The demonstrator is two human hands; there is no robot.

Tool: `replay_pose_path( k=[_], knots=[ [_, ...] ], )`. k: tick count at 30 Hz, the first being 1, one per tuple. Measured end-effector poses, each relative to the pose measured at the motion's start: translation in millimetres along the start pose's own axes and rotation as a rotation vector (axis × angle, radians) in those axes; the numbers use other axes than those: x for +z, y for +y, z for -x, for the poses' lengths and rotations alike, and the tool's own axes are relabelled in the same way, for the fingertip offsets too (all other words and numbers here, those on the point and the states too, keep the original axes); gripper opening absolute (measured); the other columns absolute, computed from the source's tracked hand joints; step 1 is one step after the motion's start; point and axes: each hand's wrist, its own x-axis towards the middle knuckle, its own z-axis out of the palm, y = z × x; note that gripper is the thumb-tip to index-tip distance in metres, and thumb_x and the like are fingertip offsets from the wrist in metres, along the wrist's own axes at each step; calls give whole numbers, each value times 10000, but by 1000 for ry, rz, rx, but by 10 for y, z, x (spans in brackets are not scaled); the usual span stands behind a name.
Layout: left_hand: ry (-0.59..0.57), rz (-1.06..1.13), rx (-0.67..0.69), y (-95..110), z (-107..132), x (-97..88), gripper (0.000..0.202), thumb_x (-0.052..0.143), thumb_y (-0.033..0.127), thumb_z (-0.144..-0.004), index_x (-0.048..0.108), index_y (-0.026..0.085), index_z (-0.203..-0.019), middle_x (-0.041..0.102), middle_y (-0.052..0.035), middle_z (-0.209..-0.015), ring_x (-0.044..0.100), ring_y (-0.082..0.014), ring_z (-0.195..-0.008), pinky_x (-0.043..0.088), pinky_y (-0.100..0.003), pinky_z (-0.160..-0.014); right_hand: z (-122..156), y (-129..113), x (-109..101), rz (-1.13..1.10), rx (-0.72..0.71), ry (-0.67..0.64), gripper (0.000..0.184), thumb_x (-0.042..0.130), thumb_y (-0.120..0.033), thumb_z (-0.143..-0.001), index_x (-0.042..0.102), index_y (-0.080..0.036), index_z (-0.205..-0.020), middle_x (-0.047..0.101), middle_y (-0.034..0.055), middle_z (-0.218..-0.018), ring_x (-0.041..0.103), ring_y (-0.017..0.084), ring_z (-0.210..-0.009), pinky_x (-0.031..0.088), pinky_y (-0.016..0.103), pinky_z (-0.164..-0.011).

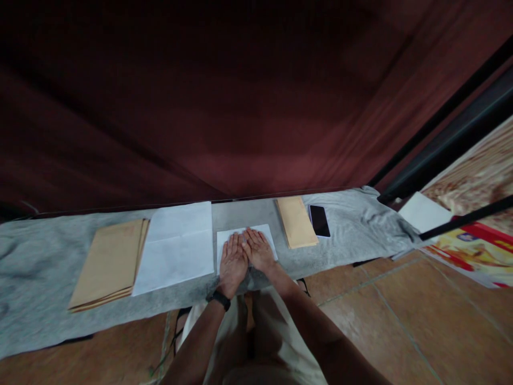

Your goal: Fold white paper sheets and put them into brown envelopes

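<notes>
A folded sheet of white paper [262,229] lies on the grey cloth in front of me. My left hand [233,259] rests flat on its left part, fingers stretched out. Beside it, touching at the thumbs, my right hand [258,248] presses flat on the same paper, fingers also extended. Much of the paper is hidden beneath both hands. Left of them lies a larger stack of white paper [176,248], with a crease across the top sheet. A small stack of brown envelopes [297,222] is to the right of my right hand.
A stack of large brown envelopes [108,262] lies at the left. A dark-screened phone [319,221] is beside the small envelopes. The grey cloth [352,224] covers a long narrow surface against a dark red curtain [256,133]. A colourful printed box [476,248] stands at the right.
</notes>
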Motion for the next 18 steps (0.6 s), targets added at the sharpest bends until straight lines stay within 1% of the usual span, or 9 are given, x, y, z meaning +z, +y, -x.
replay_pose_path(
  k=[4, 8, 10, 15, 16, 18],
  knots=[
    [74, 37, -65, 0, 1, 0, 582, 301, 235, -986, 357, 48, -1534, 394, -194, -1591, 260, -273, -1531, 294, -509, -1225, 52, 156, -18, 94, 18, 44, 516, 391, -348, -1068, 430, -103, -1520, 428, 125, -1571, 370, 239, -1476, 288, 436, -1219],
    [104, 39, -152, -27, 28, 13, 585, 303, 244, -986, 364, 14, -1521, 383, -221, -1589, 295, -288, -1517, 293, -505, -1226, 115, 309, -58, 162, 61, 72, 534, 398, -340, -1063, 417, -61, -1518, 426, 160, -1566, 371, 259, -1475, 313, 439, -1200],
    [127, 40, -193, -49, 50, 12, 585, 300, 249, -990, 366, 2, -1516, 381, -233, -1586, 299, -299, -1514, 296, -515, -1222, 152, 369, -77, 180, 79, 85, 536, 391, -335, -1063, 416, -51, -1517, 420, 164, -1569, 371, 264, -1475, 318, 440, -1196],
    [169, 49, -249, -97, 106, -36, 591, 304, 258, -993, 360, -31, -1506, 378, -270, -1573, 301, -336, -1508, 321, -553, -1200, 205, 427, -94, 194, 128, 111, 533, 351, -330, -1065, 424, -55, -1516, 440, 159, -1557, 410, 275, -1449, 325, 459, -1188],
    [174, 50, -249, -82, 116, -54, 595, 304, 256, -992, 349, -33, -1509, 378, -277, -1570, 298, -342, -1508, 325, -567, -1194, 206, 425, -96, 194, 130, 108, 537, 348, -332, -1064, 424, -53, -1516, 444, 161, -1554, 410, 278, -1449, 326, 463, -1188],
    [184, 53, -230, 0, 135, -88, 596, 303, 249, -992, 321, -7, -1530, 368, -263, -1582, 279, -330, -1518, 322, -573, -1195, 203, 415, -104, 196, 132, 95, 542, 347, -335, -1062, 425, -45, -1514, 442, 166, -1554, 409, 282, -1448, 323, 463, -1188]
  ],
)
